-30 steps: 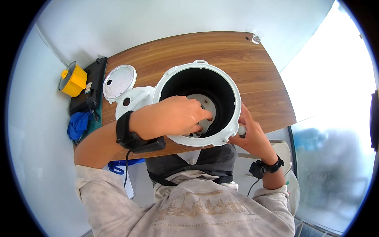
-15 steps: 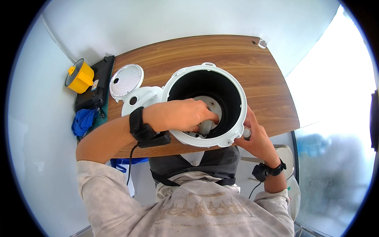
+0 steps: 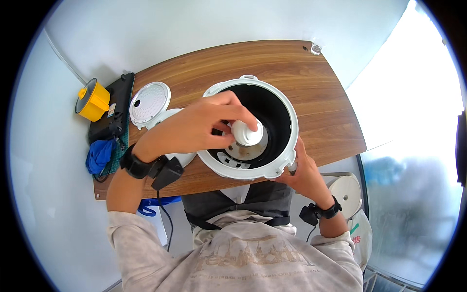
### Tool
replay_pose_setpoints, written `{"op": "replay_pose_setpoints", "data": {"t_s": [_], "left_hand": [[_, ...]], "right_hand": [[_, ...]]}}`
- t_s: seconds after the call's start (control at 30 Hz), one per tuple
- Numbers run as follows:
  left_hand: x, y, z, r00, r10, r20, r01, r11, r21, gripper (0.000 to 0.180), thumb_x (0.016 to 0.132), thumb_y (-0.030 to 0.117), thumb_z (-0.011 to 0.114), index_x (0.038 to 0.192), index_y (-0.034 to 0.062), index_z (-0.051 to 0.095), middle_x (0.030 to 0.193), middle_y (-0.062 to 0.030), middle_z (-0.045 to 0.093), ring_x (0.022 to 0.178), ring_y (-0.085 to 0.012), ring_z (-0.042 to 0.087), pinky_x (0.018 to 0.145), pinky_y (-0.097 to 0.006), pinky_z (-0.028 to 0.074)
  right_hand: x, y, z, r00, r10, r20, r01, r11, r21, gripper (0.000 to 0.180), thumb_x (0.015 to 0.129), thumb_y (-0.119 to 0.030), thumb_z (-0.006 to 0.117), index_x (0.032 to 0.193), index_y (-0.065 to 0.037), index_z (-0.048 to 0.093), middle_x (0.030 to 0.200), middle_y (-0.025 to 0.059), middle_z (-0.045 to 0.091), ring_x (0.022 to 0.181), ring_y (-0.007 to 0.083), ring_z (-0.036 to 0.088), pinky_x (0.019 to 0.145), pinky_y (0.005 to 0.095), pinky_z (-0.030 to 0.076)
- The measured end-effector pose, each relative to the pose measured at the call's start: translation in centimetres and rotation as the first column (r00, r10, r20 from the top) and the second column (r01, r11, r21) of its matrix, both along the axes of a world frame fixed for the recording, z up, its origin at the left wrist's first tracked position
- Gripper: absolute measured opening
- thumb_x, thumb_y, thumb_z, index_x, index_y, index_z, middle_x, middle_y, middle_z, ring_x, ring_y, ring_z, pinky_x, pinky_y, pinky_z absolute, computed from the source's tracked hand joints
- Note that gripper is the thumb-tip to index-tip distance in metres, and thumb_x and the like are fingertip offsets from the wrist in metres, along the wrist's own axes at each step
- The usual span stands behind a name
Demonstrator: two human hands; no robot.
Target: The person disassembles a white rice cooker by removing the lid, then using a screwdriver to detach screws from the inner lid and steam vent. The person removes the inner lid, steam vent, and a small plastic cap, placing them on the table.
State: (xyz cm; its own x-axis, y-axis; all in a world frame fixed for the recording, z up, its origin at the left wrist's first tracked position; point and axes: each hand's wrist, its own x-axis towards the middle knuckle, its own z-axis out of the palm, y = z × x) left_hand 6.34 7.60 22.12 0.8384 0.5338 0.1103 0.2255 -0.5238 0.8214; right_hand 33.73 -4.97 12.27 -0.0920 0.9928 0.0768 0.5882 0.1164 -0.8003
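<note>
On a wooden table (image 3: 331, 121), an open white-rimmed cooker (image 3: 233, 171), black inside, is seen. Well left of the cooker are placed a black box (image 3: 104, 127) and a yellow pot (image 3: 97, 101); nearer is a round white lid (image 3: 152, 103). The cooker's mouth is partly blocked by the left hand (image 3: 204, 124). Its right side is touched by the right hand (image 3: 307, 176), whose fingers are partly hidden, their grip unclear. Over the cooker's opening, a smooth, round white cup (image 3: 247, 135) is pinched by the left fingers.
</note>
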Motion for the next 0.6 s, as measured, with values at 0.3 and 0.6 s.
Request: {"op": "replay_pose_setpoints", "data": {"t_s": [0.3, 0.6], "left_hand": [[-5.4, -3.6, -2.5, 0.947, 0.190, 0.257, -0.152, 0.975, -0.160, 0.040, 0.079, -0.008, 0.074, 0.110, 0.0136, 0.062, 0.133, -0.0143, 0.062, 0.120, -0.0233, 0.062, 0.097, -0.038, 0.054], [-7.9, -7.7, -6.6, 0.665, 0.513, 0.542, -0.025, 0.741, -0.671, 0.067, 0.086, 0.021, 0.080, 0.142, 0.0092, 0.046, 0.122, -0.0214, 0.065, 0.102, -0.0249, 0.070, 0.080, -0.034, 0.061]], "right_hand": [[-0.7, 0.6, -1.1, 0.993, -0.116, 0.037, 0.111, 0.989, 0.101, 0.107, 0.073, -0.002, 0.083, 0.161, -0.013, 0.022, 0.110, 0.0146, 0.069, 0.099, 0.0298, 0.067, 0.090, 0.0398, 0.052], [-0.6, 3.6, -1.4, 0.987, -0.160, 0.026, 0.155, 0.977, 0.146, 0.094, 0.079, 0.005, 0.074, 0.158, -0.013, 0.028, 0.100, 0.0140, 0.070, 0.093, 0.0275, 0.070, 0.084, 0.0385, 0.055]]}}
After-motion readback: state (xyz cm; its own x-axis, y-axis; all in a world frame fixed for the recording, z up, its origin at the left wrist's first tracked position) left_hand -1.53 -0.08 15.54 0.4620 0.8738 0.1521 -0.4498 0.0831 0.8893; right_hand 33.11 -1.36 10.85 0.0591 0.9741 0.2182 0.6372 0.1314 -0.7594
